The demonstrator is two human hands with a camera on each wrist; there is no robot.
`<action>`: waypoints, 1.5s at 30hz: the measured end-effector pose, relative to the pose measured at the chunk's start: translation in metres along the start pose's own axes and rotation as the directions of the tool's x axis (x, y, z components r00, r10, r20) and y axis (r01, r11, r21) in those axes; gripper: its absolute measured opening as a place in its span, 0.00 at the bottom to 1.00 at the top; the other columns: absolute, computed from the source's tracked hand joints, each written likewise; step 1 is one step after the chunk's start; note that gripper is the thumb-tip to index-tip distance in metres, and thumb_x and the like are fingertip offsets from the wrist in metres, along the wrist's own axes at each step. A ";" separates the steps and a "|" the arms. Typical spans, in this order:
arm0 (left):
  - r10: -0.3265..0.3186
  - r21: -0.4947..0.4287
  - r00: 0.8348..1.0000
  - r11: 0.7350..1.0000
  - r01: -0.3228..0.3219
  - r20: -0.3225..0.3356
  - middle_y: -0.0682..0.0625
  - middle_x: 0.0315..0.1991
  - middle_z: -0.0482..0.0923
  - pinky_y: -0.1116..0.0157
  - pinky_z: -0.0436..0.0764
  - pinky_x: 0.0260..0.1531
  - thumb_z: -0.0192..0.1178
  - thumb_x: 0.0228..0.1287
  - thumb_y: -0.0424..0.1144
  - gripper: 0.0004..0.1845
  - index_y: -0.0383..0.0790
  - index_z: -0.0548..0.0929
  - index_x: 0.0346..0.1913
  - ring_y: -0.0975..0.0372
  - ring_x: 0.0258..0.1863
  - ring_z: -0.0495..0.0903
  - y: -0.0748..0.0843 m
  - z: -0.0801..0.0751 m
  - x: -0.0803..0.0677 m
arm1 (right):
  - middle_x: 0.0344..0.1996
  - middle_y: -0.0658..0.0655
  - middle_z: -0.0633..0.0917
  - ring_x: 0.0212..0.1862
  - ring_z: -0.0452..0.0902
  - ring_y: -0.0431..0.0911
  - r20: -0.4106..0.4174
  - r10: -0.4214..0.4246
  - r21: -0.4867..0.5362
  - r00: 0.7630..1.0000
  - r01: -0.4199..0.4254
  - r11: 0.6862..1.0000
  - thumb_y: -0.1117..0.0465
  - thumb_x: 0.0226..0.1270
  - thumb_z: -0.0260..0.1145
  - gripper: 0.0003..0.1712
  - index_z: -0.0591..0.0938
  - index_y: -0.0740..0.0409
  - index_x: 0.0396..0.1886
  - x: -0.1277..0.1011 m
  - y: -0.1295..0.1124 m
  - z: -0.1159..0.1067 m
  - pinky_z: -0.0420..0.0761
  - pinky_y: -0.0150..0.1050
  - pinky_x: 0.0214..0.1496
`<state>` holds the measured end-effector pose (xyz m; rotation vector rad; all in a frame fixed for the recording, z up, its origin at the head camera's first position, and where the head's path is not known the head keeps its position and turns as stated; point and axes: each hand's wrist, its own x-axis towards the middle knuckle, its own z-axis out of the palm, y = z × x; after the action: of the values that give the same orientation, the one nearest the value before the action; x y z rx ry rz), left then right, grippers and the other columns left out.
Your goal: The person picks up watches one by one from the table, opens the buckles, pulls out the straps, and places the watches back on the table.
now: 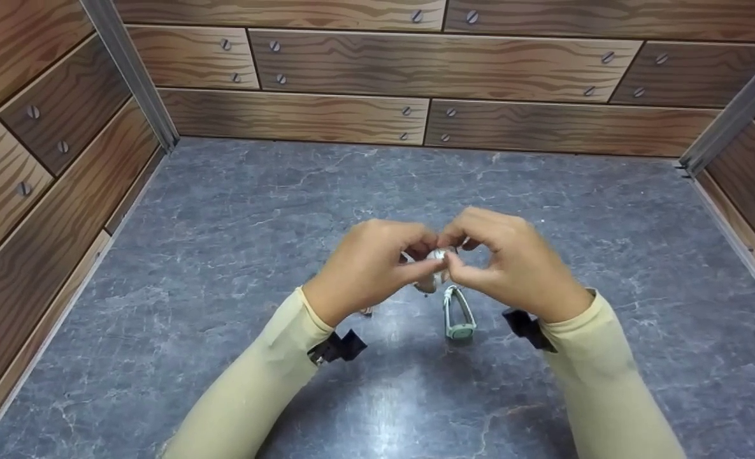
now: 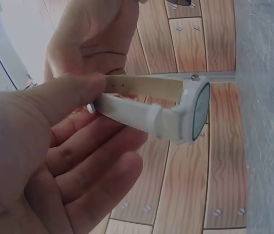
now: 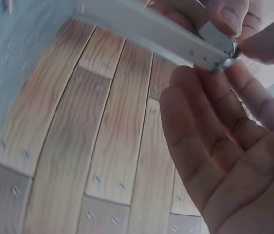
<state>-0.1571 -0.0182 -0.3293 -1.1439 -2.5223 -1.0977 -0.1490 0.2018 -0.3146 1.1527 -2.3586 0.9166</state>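
Note:
Both hands meet over the table at a white wristwatch (image 2: 132,113), its strap formed into a loop with the round case hanging below. My left hand (image 1: 371,264) pinches the strap between thumb and fingers near the buckle. From the other side, my right hand (image 1: 511,261) pinches the metal buckle (image 3: 230,61) at the strap ends, where small punched holes show. In the head view the fingers hide most of the watch. A pale green watch-like band (image 1: 460,330) stands on the table just below the right hand.
A small brownish object (image 1: 366,311) lies mostly hidden behind the left wrist. The grey marbled table (image 1: 256,191) is enclosed by wood-patterned walls (image 1: 352,64) at the back and sides. Black wrist mounts (image 1: 345,346) sit at both cuffs.

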 end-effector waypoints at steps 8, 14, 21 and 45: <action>-0.010 0.116 1.000 0.993 0.009 0.003 0.59 0.38 0.90 0.67 0.85 0.43 0.64 0.74 0.47 0.10 0.48 0.89 0.50 0.78 0.23 0.83 -0.002 0.002 0.000 | 0.32 0.48 0.88 0.36 0.84 0.39 0.000 -0.018 -0.264 1.000 0.018 0.964 0.68 0.59 0.72 0.07 0.89 0.54 0.36 -0.001 -0.001 0.001 0.84 0.36 0.36; 0.047 0.201 0.999 0.979 -0.044 -0.010 0.59 0.35 0.90 0.67 0.85 0.35 0.65 0.72 0.48 0.10 0.47 0.90 0.44 0.72 0.26 0.84 -0.003 0.004 0.001 | 0.31 0.49 0.88 0.31 0.82 0.41 0.065 -0.076 -0.329 0.995 0.093 0.940 0.66 0.61 0.75 0.04 0.90 0.55 0.36 -0.002 0.002 0.001 0.83 0.35 0.30; 0.086 0.225 0.996 0.971 -0.085 0.006 0.57 0.32 0.87 0.67 0.83 0.33 0.65 0.71 0.47 0.10 0.46 0.90 0.45 0.70 0.25 0.80 -0.005 0.005 0.001 | 0.32 0.50 0.87 0.31 0.82 0.41 0.132 -0.115 -0.352 0.985 0.155 0.923 0.66 0.61 0.76 0.04 0.89 0.56 0.35 -0.003 0.004 -0.001 0.83 0.35 0.30; 0.021 -0.149 0.995 0.988 -0.035 -0.094 0.53 0.35 0.90 0.76 0.84 0.35 0.68 0.70 0.40 0.07 0.40 0.88 0.41 0.71 0.28 0.87 -0.002 0.001 0.002 | 0.26 0.48 0.83 0.30 0.79 0.40 -0.093 -0.150 -0.282 0.984 0.118 0.952 0.72 0.53 0.65 0.07 0.82 0.56 0.30 0.002 0.004 0.003 0.80 0.33 0.28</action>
<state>-0.1601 -0.0171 -0.3306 -1.1322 -2.3813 -1.3216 -0.1535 0.2008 -0.3170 1.1013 -2.2003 0.5687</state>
